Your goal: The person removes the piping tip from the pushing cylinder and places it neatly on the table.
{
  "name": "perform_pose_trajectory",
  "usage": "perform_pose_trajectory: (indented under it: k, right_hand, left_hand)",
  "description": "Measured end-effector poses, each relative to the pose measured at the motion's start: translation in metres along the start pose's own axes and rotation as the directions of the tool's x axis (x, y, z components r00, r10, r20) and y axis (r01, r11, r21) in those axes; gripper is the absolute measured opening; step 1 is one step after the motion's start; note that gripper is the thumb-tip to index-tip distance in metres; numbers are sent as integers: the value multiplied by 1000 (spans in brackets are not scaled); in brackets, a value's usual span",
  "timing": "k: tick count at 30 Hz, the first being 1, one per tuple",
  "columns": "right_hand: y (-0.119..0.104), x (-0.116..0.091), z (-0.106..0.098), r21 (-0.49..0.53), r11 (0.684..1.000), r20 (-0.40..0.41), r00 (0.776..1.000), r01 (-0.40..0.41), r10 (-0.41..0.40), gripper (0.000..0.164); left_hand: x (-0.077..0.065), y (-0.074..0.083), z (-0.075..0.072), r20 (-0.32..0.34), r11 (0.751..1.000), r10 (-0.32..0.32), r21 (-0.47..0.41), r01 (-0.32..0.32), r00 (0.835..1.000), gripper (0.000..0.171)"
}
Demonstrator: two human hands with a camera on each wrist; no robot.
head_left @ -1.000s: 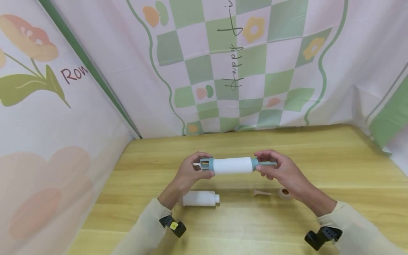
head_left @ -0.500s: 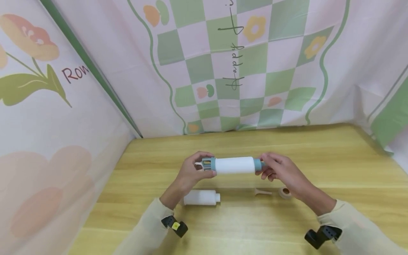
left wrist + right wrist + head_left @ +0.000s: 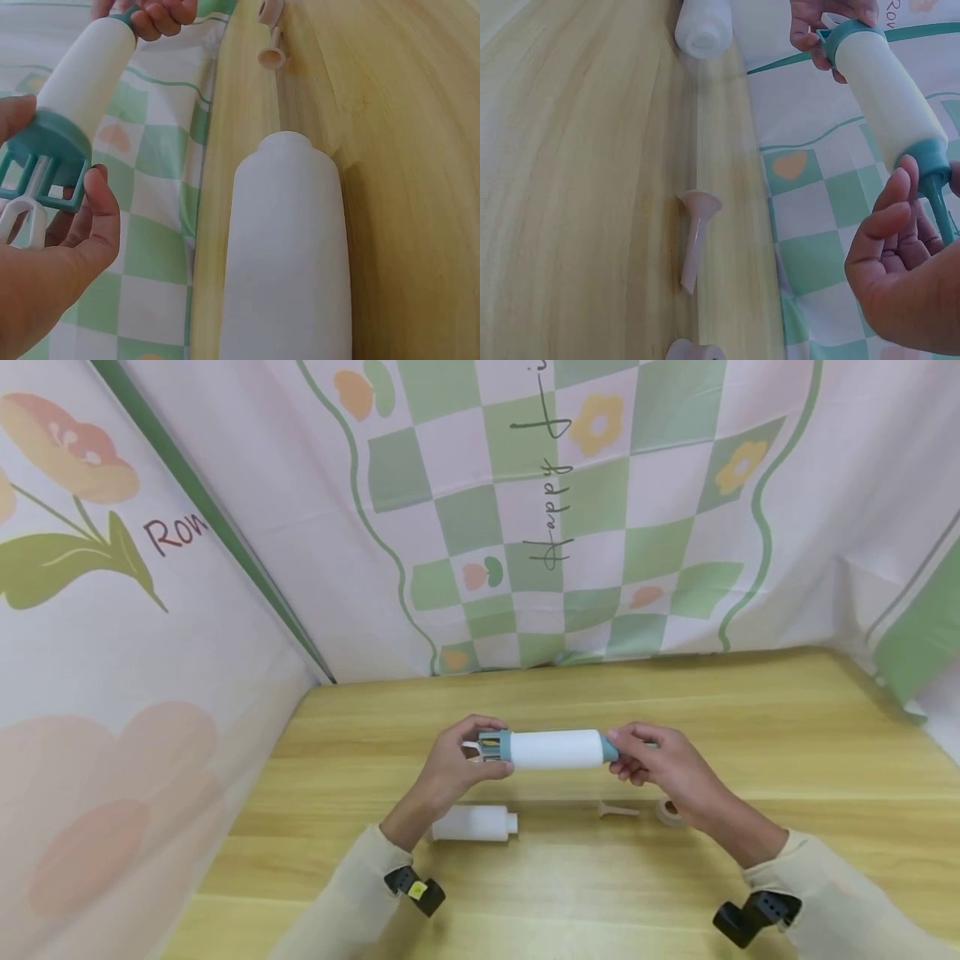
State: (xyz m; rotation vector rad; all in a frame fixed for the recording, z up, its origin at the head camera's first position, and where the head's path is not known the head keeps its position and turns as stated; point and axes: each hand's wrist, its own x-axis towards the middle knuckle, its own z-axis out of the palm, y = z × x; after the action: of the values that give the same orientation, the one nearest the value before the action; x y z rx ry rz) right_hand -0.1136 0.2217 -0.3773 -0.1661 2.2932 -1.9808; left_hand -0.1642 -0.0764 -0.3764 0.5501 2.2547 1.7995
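Observation:
A white tube [image 3: 555, 749] with teal ends is held level above the table between both hands. It looks like a dispenser bottle. My left hand [image 3: 442, 772] grips its slotted teal end piece [image 3: 52, 150], where a white loop handle [image 3: 28, 214] sticks out. At the other end, my right hand [image 3: 667, 764] pinches the teal nozzle cap [image 3: 930, 161] between thumb and fingers. The long thin spout runs back toward the palm, partly hidden by the fingers in the head view.
On the wooden table [image 3: 570, 893] a second white bottle [image 3: 472, 823] lies on its side below the left hand. A pink nozzle [image 3: 618, 811] and a pink ring-shaped piece [image 3: 665, 812] lie below the right hand. Patterned curtains [image 3: 525, 568] stand behind and at the sides.
My right fingers have shifted from loosely around the nozzle cap to a pinch on it, with the wrist turning. The tube has moved slightly right with both hands; the table objects stay put.

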Motion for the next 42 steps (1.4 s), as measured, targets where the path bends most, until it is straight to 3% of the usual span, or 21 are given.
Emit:
perform_pose_trajectory:
  k: [14,21,34,42]
  right_hand:
    - [2,1,0,59,998,-17,1000,-23,24,42]
    - [1,0,1,19,1000,-49,999,2,-1,43]
    - [3,-3,-1,-82,996,-14,1000,21,-22,43]
    - [5,-4,-3,-124,989,17,997,74,-72,38]
  left_hand:
    - [3,-1,1,10,1000,10,9,-10,1000,46]
    - [2,-3,1,23,997,-38,-71,40,999,47]
    - [2,-6,1,17,997,-57,-49,58,998,45]
    - [1,-7,0,13,998,-52,-46,52,999,45]
